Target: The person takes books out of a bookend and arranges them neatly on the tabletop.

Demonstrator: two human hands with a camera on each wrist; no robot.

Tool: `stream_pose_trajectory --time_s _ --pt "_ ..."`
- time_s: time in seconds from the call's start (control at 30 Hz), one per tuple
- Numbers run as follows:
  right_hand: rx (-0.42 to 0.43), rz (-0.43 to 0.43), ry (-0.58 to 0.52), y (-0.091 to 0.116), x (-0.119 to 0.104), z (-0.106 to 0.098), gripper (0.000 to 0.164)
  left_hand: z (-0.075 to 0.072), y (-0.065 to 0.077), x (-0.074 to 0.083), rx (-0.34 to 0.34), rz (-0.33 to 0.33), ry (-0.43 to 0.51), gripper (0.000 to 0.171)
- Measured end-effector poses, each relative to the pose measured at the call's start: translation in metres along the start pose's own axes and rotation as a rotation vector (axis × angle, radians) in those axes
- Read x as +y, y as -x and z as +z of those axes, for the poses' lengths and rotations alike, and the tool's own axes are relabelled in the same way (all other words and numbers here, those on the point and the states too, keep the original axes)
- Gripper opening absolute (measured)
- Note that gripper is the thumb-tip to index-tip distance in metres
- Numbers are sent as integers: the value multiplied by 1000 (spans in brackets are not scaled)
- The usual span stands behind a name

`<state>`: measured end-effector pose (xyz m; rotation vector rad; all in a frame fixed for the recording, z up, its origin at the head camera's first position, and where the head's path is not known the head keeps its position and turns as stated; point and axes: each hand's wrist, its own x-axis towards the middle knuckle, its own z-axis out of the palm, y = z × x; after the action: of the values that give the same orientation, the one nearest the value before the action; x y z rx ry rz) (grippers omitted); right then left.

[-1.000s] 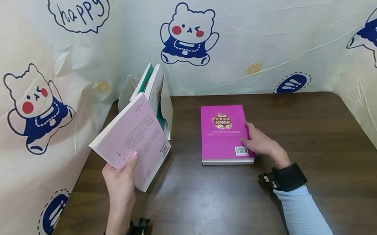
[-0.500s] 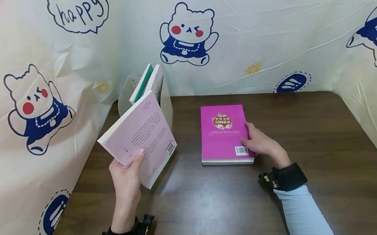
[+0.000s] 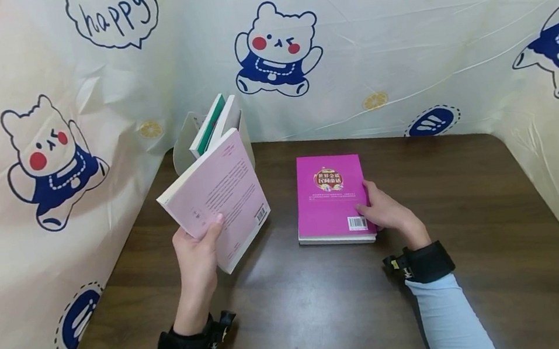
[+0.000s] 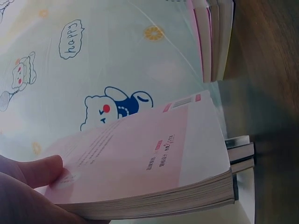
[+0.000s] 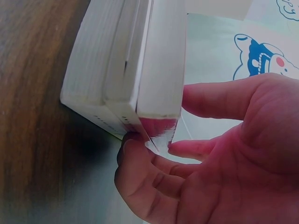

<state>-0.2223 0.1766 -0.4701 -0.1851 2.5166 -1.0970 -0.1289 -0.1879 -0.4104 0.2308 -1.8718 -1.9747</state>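
Observation:
My left hand (image 3: 200, 267) grips a pale pink paperback book (image 3: 227, 199) by its lower left edge, thumb on the printed cover. The book is tilted above the table, in front of a white book holder (image 3: 245, 137). In the left wrist view the thumb lies on the pink book (image 4: 140, 154), with its page edges below. My right hand (image 3: 390, 212) holds the right edge of a magenta book (image 3: 331, 203), thumb on the cover. The right wrist view shows this book (image 5: 161, 60) on top of a stack, with curled fingers (image 5: 140, 177) against the side.
The book holder at the back left has a green-edged book (image 3: 211, 121) and a white book (image 3: 226, 116) leaning in it. A dark wooden table (image 3: 298, 313) lies beneath. Printed cloth (image 3: 375, 56) with bears surrounds the table at the back and sides.
My left hand has moved right and slightly up, away from the viewer, carrying the pink book across the front of the book holder. My right hand and the magenta book have stayed in place.

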Motion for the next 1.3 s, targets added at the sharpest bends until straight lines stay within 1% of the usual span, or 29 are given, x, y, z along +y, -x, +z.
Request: stream_pose_trajectory --time_s 0.23,0.4,0.63,0.97,1.2,1.3 --pt "-3 -4 -3 1 -2 0 79 7 -3 -2 -35 10 -16 37" --pt "-7 -5 -14 2 -3 -1 79 12 -4 -5 -49 1 -29 38" --pt "-9 5 -18 1 0 -2 79 19 -7 -6 -81 17 -42 40" --pt "-8 -13 -37 1 0 -1 79 26 -13 -5 -79 -4 -35 40" --pt "11 -34 -28 1 -2 -2 77 29 -16 -5 -94 11 -23 40" --pt "23 -41 -19 1 -3 -2 76 30 -18 -5 -95 8 -30 39"
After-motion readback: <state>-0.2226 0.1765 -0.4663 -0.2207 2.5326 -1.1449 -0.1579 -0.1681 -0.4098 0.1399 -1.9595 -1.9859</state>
